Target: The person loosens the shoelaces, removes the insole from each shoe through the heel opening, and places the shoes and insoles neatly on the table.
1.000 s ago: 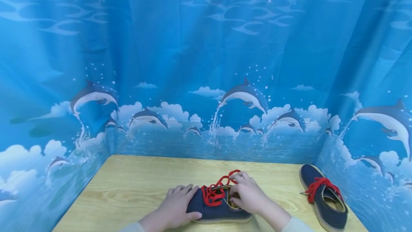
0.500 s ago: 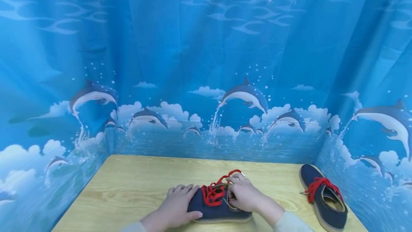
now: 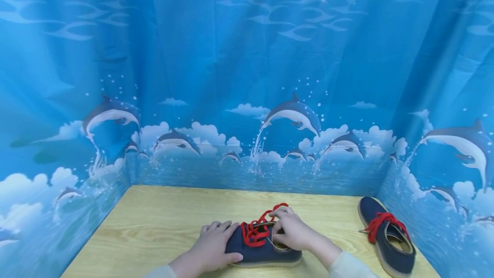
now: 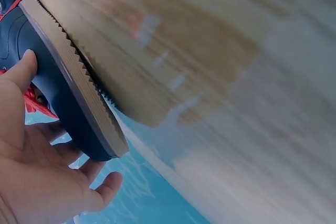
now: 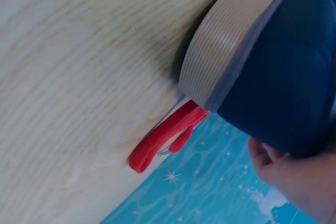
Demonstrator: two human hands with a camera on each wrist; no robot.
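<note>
A navy shoe (image 3: 266, 255) with a pale sole lies sideways on the table, toe to the left. My left hand (image 3: 210, 246) holds its toe, thumb on the near side and fingers over the far side. The left wrist view shows that thumb pressed on the navy upper (image 4: 60, 93). At the shoe's opening, my right hand (image 3: 294, 231) pinches the far collar, its thumb inside. Behind the heel (image 5: 283, 77), some right fingers show in the right wrist view. Red shoelaces (image 3: 254, 235) lie loose over the tongue, and one loop (image 5: 163, 140) trails onto the table beyond.
A matching navy shoe (image 3: 399, 265) with red laces (image 3: 386, 222) sits at the table's right edge, toe pointing away. The wood-grain table (image 3: 166, 213) is bounded at the back and sides by a blue dolphin-print curtain (image 3: 231, 76).
My right hand has shifted slightly left, and its spread fingers have drawn together at the collar. My left hand and the shoe have stayed nearly still.
</note>
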